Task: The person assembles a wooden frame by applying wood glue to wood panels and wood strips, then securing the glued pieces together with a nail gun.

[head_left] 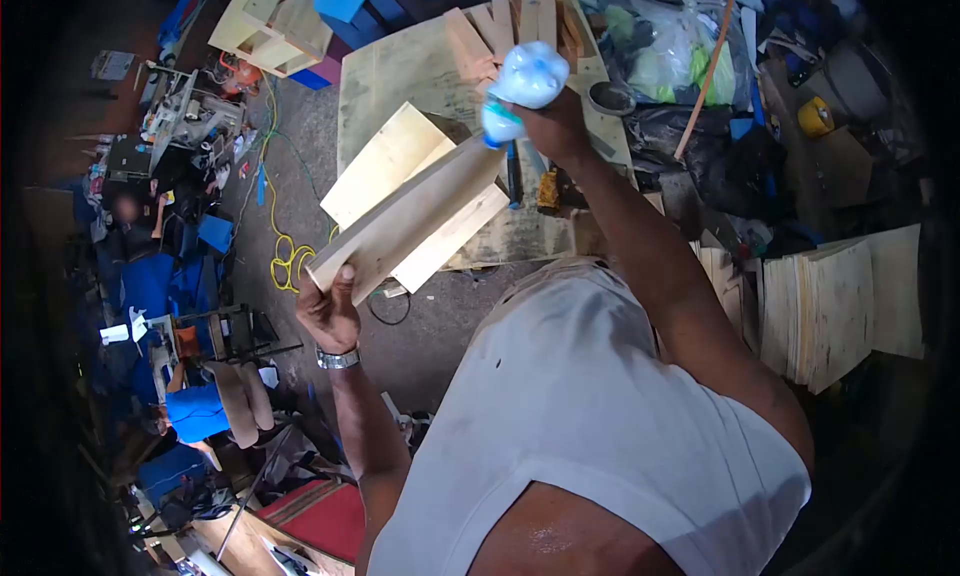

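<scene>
My left hand (332,314), with a metal-banded watch at the wrist, grips the near end of a long wooden board (405,221), thumb on top. The board slants up to the right above the worktable (375,81). In my right hand (553,126) is a plastic bottle (533,74) of whitish contents, tipped so its blue cap end points down at the board's far end. Whether anything flows out cannot be made out. Pale wooden pieces (385,168) lie under and beside the board. A dark tool handle (514,176) and a yellow object (548,190) rest near my right hand.
Wood offcuts (496,26) and a round dark dish (611,98) are on the table's far side. Plywood sheets (815,311) stand at right. Plastic bags (670,51) pile up at back right. A yellow cable (287,264) trails over the floor, with clutter along the left.
</scene>
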Available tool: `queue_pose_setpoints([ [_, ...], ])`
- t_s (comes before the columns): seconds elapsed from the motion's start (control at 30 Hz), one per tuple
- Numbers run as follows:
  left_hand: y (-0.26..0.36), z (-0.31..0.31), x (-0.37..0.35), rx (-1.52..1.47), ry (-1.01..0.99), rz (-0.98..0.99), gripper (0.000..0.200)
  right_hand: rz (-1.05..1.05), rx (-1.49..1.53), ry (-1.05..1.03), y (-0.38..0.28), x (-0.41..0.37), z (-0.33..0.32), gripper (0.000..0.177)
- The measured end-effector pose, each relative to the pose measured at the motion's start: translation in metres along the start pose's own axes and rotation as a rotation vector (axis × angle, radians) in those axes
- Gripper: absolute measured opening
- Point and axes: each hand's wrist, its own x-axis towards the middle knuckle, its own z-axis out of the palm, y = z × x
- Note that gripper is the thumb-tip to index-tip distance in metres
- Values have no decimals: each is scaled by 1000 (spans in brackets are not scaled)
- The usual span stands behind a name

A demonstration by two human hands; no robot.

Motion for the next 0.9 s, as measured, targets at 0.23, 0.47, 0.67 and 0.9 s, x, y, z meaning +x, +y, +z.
queue_pose_setpoints([
  [0.23, 6, -5, 2, 30, -13, 15, 31, -70, -239, 77, 13, 8, -17, 24],
  [0.47, 7, -6, 5, 52, 5, 55, 30, -36, -256, 89, 44, 14, -13, 35],
  [0.67, 6, 1, 9, 75, 15, 49, 33, -134, -262, 120, 24, 22, -30, 39],
  [0.9, 10, 14, 19, 59, 44, -6, 32, -52, -280, 188, 77, 27, -64, 37],
])
